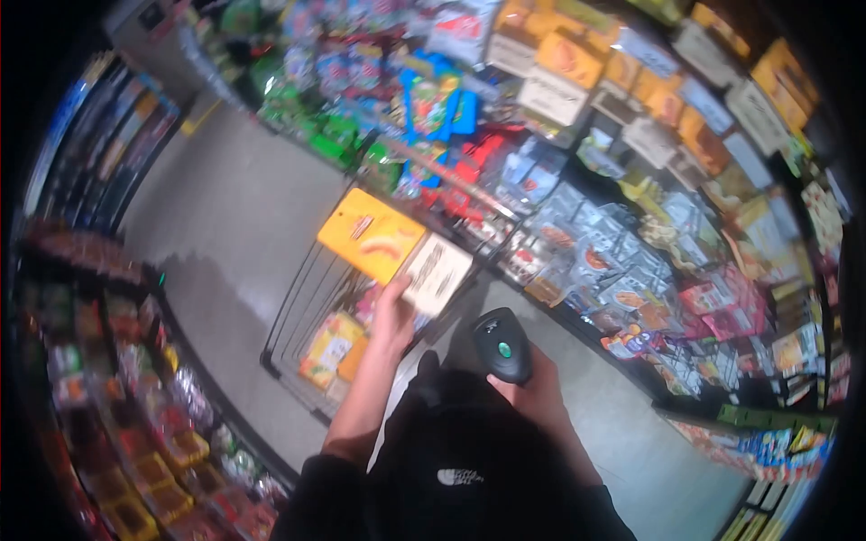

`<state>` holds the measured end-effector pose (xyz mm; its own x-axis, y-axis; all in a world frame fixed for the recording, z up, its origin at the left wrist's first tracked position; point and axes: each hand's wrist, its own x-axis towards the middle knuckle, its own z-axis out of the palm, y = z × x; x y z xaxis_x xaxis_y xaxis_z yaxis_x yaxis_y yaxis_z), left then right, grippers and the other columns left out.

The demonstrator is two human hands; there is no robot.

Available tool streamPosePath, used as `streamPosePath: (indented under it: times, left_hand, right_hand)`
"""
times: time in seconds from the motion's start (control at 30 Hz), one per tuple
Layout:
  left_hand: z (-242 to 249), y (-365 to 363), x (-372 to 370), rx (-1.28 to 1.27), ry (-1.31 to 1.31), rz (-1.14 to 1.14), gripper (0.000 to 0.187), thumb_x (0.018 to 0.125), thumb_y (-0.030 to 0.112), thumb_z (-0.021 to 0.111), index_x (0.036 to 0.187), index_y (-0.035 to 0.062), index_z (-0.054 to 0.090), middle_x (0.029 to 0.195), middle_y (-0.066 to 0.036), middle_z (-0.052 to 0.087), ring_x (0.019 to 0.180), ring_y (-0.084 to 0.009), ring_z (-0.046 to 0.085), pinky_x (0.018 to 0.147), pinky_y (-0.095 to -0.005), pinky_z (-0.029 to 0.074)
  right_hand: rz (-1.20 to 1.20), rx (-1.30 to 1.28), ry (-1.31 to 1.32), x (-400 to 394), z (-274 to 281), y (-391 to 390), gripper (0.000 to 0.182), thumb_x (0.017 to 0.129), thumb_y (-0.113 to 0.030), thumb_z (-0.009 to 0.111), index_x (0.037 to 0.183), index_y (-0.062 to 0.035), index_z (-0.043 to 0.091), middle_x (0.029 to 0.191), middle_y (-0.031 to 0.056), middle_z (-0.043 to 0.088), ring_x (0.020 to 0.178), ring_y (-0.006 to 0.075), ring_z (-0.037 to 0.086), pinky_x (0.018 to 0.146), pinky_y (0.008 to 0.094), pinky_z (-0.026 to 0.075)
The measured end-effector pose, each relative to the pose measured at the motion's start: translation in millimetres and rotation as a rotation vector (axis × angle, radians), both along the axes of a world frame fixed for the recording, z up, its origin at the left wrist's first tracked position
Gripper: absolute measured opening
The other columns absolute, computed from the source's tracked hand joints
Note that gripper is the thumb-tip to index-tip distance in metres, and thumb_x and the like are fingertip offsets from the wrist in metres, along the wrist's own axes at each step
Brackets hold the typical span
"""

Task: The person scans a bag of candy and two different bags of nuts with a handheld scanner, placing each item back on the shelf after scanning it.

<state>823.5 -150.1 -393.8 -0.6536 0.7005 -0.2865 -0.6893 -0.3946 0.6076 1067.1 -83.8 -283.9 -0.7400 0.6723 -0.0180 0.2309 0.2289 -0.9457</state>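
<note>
My left hand [394, 316] is closed on the lower edge of a yellow and white box [372, 233], tilted over the shopping cart. One side of the box is orange-yellow with a picture on it; the other is white with dark print, too blurred to read. In my right hand [534, 388] is a black barcode scanner [502, 347] with a green spot on top, its head pointing away from me. Below the box, the wire cart [293, 311] holds several packages, among them a yellow one [329, 347].
Shelves of bagged snacks [613, 270] run along the right, with yellow boxes [568, 59] like the held one higher up. Another shelf of packaged goods [135, 415] stands at the left. Grey floor [216, 198] stretches between them.
</note>
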Motion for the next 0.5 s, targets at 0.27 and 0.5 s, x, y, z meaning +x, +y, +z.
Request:
streamPosePath:
  times: [0.27,0.5]
  left_hand:
    - [56,-30,43,0.029,0.353,-0.486,0.063,0.072,0.008,0.07,0.13,0.0012,0.047,0.12,-0.009,0.058,0.113,-0.0216,0.057,0.098,-0.0348,0.045]
    - [59,25,89,0.014,0.347,-0.668,0.07,0.078,0.009,0.071,0.138,0.0023,0.038,0.129,-0.009,0.052,0.121,-0.0196,0.05,0.103,-0.0351,0.039]
  right_hand:
    - [-0.238,-0.776,0.429,18,-42,47,0.059,0.072,-0.008,0.074,0.126,0.0011,0.053,0.096,0.0097,0.067,0.071,0.0144,0.062,0.06,0.0293,0.05]
    - [-0.404,-0.764,0.489,54,-70,40,0.067,0.071,-0.004,0.08,0.131,0.0017,0.052,0.125,0.0105,0.06,0.112,0.0177,0.057,0.095,0.0344,0.047]
